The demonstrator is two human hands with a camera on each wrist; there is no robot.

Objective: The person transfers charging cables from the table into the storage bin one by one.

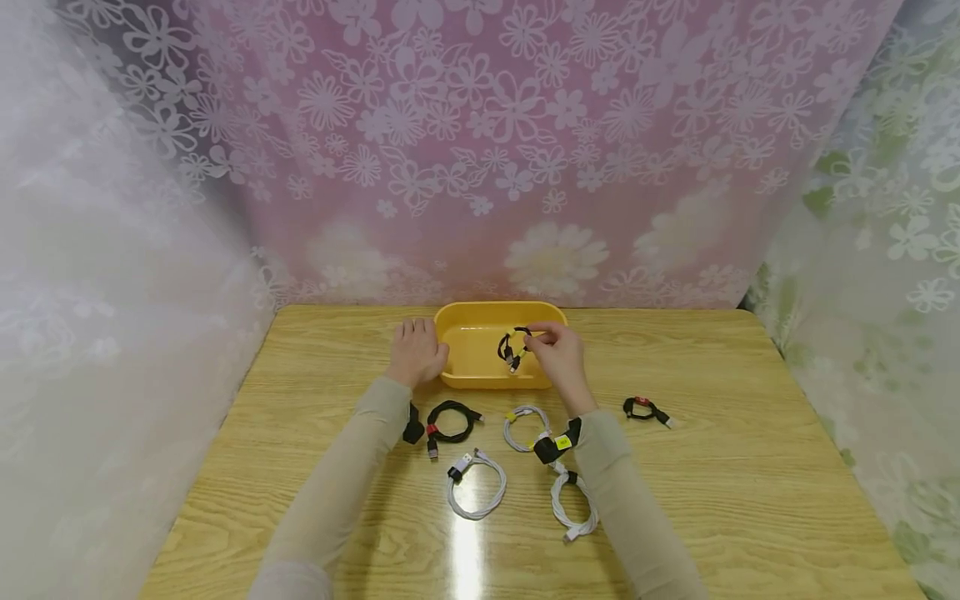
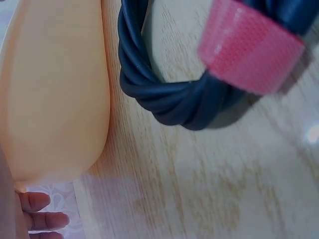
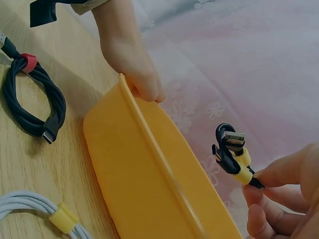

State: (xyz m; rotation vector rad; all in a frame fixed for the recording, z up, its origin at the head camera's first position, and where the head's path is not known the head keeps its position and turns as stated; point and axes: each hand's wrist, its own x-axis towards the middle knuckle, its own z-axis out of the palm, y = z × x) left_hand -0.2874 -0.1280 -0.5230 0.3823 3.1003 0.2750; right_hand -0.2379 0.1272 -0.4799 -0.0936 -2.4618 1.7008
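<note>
My right hand (image 1: 562,357) pinches a short coiled black USB cable (image 1: 506,343) with yellow ties between thumb and fingers. In the head view, the cable hangs over the inside of a yellow plastic bin (image 1: 495,382); the right wrist view shows its metal plugs (image 3: 234,138) pointing away from the fingertips. At the bin's left end, my left hand (image 1: 418,350) holds the rim, thumb over the edge and the other fingers outside. Near the left wrist lies a coiled black cable (image 1: 452,437) with a red tie, seen close up in the left wrist view.
In front of the bin lie a grey-white cable (image 1: 508,433) with yellow ties and two white coiled cables (image 1: 501,492) (image 1: 557,500) with black ties. A small black cable (image 1: 651,411) with a red tie lies to the right. A flowered curtain (image 1: 480,167) hangs behind the wooden table (image 1: 720,500).
</note>
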